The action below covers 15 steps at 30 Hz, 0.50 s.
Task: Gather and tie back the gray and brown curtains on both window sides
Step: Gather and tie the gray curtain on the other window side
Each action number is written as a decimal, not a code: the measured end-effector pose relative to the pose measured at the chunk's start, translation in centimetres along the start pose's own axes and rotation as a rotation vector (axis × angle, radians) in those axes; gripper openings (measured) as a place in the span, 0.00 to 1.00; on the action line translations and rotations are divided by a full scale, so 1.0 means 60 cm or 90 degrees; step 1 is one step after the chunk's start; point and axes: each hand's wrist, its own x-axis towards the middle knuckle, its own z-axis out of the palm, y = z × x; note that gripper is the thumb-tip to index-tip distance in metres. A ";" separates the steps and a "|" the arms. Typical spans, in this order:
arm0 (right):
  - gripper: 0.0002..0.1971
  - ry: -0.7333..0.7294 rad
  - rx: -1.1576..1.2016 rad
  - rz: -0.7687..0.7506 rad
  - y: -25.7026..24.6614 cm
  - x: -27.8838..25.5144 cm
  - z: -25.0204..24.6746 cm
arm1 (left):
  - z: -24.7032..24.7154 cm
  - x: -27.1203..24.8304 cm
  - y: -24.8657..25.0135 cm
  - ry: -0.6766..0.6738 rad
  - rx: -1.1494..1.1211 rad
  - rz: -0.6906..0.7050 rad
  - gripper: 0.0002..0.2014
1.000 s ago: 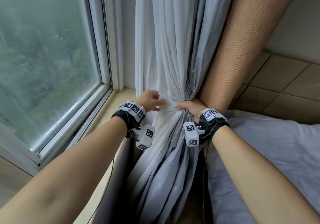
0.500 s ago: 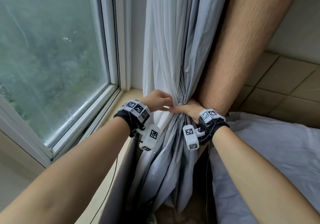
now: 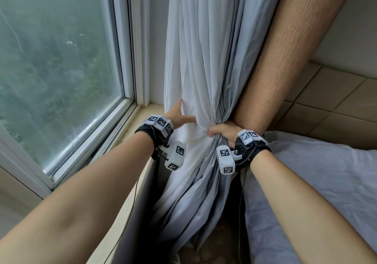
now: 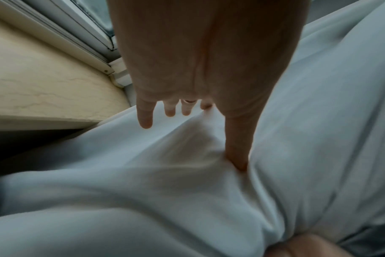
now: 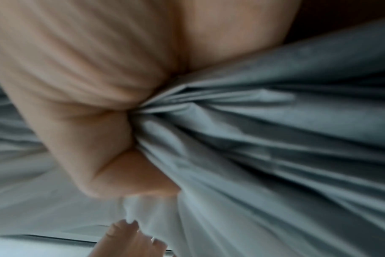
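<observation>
The gray curtain [image 3: 200, 59] hangs in folds beside the window, with the brown curtain [image 3: 285, 59] slanting behind it on the right. My right hand [image 3: 216, 131] grips the gathered gray folds in a fist at sill height; the right wrist view shows the gray curtain [image 5: 275, 139] bunched into my right hand [image 5: 88, 121]. My left hand [image 3: 184, 112] is spread at the curtain's left edge. In the left wrist view its fingers [image 4: 145, 114] lie straight and its thumb presses into the gray curtain [image 4: 165, 200]. Below my grip the fabric fans out loosely.
A large window [image 3: 51, 69] fills the left, with a beige sill [image 3: 142, 116] under it. A gray bed sheet [image 3: 326, 182] lies at the right, below a tiled wall [image 3: 326, 104]. Dark fabric [image 3: 138, 212] hangs under the sill.
My left hand has left the spot beside my right thumb, moved left to the curtain's edge and spread its fingers. The right hand keeps its grip on the bunch.
</observation>
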 end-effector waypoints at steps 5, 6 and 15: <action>0.35 0.020 0.030 0.034 0.000 -0.001 -0.011 | 0.010 0.019 -0.005 0.004 -0.018 0.036 0.02; 0.35 0.044 0.027 0.023 0.004 0.005 -0.012 | 0.010 0.021 -0.006 0.014 -0.052 0.014 0.07; 0.25 0.201 0.000 -0.033 -0.006 0.024 0.004 | -0.001 0.004 -0.014 -0.017 -0.212 -0.021 0.09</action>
